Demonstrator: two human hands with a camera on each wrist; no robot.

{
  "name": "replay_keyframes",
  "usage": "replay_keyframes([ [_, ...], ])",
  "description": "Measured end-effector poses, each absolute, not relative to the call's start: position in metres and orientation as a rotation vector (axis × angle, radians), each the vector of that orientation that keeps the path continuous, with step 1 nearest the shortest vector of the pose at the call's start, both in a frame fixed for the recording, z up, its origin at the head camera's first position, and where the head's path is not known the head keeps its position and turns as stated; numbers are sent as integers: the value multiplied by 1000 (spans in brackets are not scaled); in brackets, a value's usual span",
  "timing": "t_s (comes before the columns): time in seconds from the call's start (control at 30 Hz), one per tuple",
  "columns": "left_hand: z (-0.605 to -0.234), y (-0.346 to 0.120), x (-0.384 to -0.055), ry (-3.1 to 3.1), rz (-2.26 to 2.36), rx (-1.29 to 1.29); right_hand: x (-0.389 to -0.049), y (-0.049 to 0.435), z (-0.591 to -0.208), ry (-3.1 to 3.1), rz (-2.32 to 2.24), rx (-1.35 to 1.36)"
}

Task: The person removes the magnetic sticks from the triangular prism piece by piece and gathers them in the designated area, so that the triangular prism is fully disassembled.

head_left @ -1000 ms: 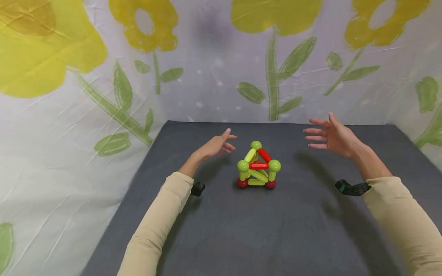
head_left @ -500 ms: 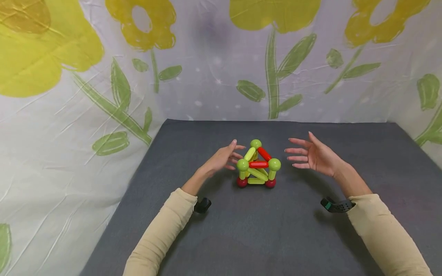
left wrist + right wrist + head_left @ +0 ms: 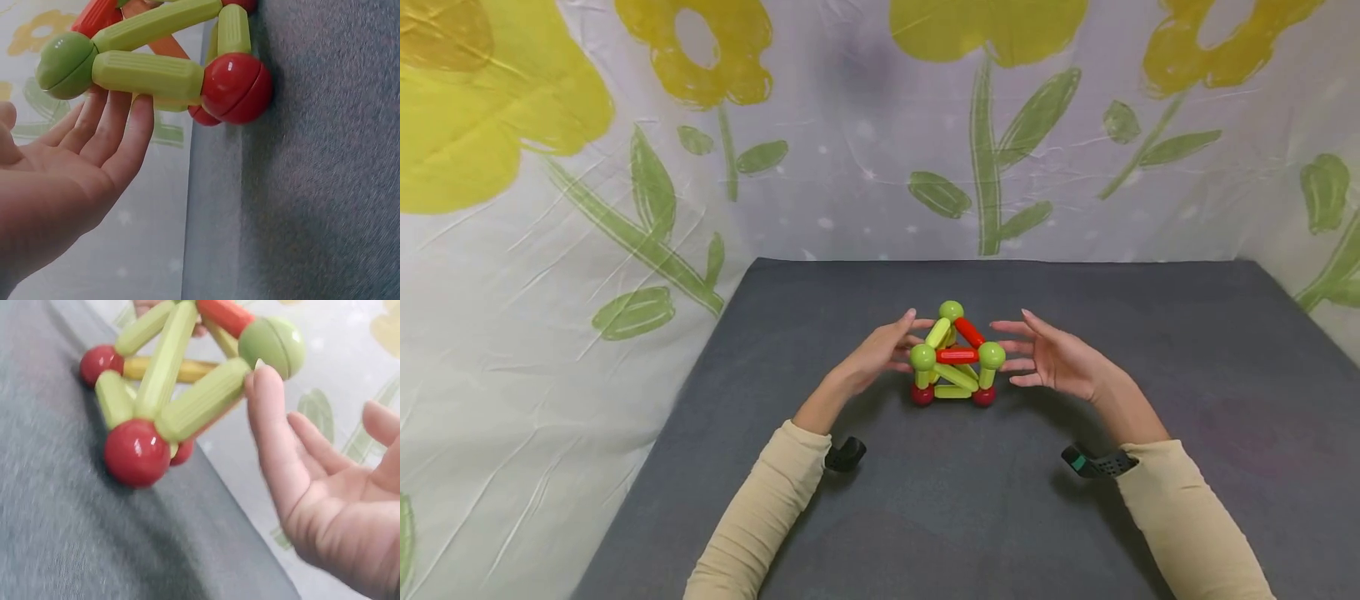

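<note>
rod-and-ball frame (image 3: pixel 957 356) between left hand (image 3: pixel 878 352) and right hand (image 3: pixel 1060 358)

Ball-and-rod frame (image 3: pixel 957 356) stands upright; green balls (image 3: pixel 992 356) above, red balls (image 3: pixel 983 395) below.

From the near side, the head view looks forward and down, far enough back to take in the dark surface (image 3: pixel 925 517), the flowered backdrop (image 3: pixel 865 167) beyond and both hands. Each wrist view looks from close up along its own hand, left hand (image 3: pixel 75 162) or right hand (image 3: pixel 337 506), toward the far backdrop, tipped so the surface fills the picture's right or left side respectively. All three share the ball-and-rod frame (image 3: pixel 957 356).
</note>
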State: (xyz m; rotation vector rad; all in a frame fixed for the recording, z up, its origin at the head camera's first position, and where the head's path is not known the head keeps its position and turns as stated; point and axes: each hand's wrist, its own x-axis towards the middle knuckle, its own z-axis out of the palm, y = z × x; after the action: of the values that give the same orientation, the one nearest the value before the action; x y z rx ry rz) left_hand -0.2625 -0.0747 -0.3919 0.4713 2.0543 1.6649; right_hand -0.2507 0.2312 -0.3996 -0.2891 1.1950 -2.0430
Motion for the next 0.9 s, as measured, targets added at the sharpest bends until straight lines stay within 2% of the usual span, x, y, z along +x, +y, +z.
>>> replay_keyframes([
  [0.27,-393,-71,-262,2002,1754,443,-251,222,-394,1437,-2016,-180],
  [0.57,-398,-72,-266,1891,1860,446,-253,219,-395,1493,-2036,-197],
  [0.9,-401,-83,-270,1926,1740,535,-249,216,-397,1584,-2036,-224],
])
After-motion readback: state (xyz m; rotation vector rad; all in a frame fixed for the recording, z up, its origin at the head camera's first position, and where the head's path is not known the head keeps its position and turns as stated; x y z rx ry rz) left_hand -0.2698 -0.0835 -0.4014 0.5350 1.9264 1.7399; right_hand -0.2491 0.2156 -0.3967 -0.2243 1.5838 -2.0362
